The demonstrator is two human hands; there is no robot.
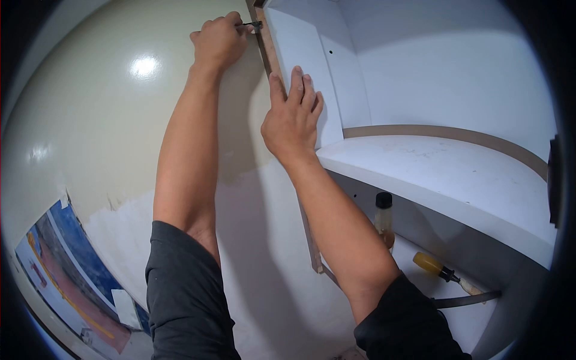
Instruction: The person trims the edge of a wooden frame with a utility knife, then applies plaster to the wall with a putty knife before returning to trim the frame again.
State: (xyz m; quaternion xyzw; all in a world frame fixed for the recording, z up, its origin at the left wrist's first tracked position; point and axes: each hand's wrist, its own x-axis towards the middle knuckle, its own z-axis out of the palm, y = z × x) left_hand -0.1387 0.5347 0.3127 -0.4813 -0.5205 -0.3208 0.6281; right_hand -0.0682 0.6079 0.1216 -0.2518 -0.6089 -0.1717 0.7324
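My left hand (pixel 219 45) is raised near the top of the view, its fingers closed on a small tool (pixel 251 24) with a dark shaft. The tool's tip meets the brownish edge strip (pixel 267 45) of a white cabinet; its exact kind is too small to make out. Below and to the right, my right hand (pixel 293 120) lies against the white side panel (pixel 300 45) of the cabinet. Its fingers are spread, with the index finger beside the edge strip, and it holds nothing.
A curved white shelf (pixel 444 159) juts out on the right. Beneath it stand a black-capped bottle (pixel 384 213), a yellow-handled tool (pixel 427 263) and a dark curved strip (pixel 468 299). The wall (pixel 120 120) on the left carries a colourful poster (pixel 78 276).
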